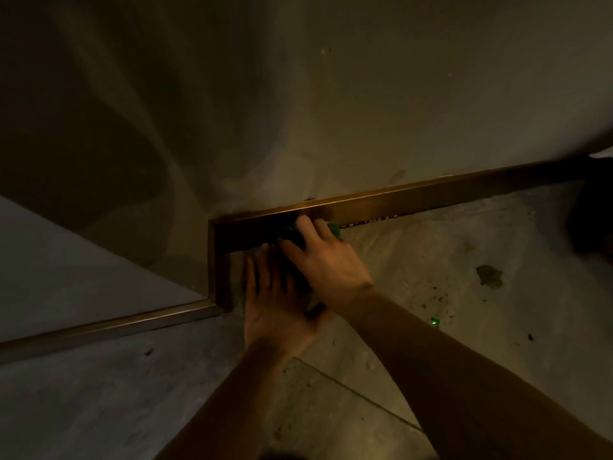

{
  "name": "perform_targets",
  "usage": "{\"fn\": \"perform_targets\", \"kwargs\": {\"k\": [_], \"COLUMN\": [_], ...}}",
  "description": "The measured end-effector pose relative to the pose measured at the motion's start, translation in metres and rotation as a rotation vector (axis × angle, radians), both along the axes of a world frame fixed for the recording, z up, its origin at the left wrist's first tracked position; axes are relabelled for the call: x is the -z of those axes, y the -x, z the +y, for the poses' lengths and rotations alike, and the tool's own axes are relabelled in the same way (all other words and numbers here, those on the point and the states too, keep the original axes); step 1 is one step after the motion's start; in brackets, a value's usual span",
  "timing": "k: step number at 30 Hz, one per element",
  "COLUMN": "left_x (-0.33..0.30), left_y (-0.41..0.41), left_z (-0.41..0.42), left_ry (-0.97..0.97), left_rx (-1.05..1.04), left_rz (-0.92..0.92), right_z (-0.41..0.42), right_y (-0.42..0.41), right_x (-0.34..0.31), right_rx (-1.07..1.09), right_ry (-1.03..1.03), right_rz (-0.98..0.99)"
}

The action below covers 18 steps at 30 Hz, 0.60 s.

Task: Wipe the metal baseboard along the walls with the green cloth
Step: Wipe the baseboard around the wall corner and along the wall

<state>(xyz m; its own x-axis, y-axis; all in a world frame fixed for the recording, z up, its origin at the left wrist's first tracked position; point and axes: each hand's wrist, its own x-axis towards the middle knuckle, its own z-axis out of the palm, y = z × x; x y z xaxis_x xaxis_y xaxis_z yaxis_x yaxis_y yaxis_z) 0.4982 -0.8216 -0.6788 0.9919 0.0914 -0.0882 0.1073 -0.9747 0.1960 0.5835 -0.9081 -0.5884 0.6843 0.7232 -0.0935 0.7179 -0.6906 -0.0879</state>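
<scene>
A brass-coloured metal baseboard (398, 199) runs along the foot of the wall, turns a corner at the left and continues down-left as a second strip (99, 330). My right hand (326, 267) presses the green cloth (333, 229) against the baseboard just right of the corner; only small green edges show past the fingers. My left hand (275, 300) lies flat on the floor, fingers spread, directly below the right hand and partly under it.
The floor (431, 293) is pale, dusty concrete with dark specks, a stain (489, 276) and a small green speck (434, 322). A dark object (593, 214) stands at the right edge. The scene is dim, with a grey wall (331, 111) above.
</scene>
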Motion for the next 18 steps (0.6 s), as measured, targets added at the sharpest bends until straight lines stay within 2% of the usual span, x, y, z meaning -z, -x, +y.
{"fn": "perform_targets", "kwargs": {"k": [6, 18], "left_x": [-0.0014, 0.0031], "left_y": [0.0009, 0.0008], "left_z": [-0.0004, 0.0023], "left_ry": [-0.005, -0.023], "left_rx": [-0.006, -0.027], "left_rz": [-0.019, 0.013], "right_z": [0.0060, 0.0077], "right_y": [-0.0097, -0.0078], "right_x": [0.0018, 0.0060], "right_rx": [-0.060, 0.055], "right_ry": [0.073, 0.094], "right_rz": [-0.120, -0.117]}}
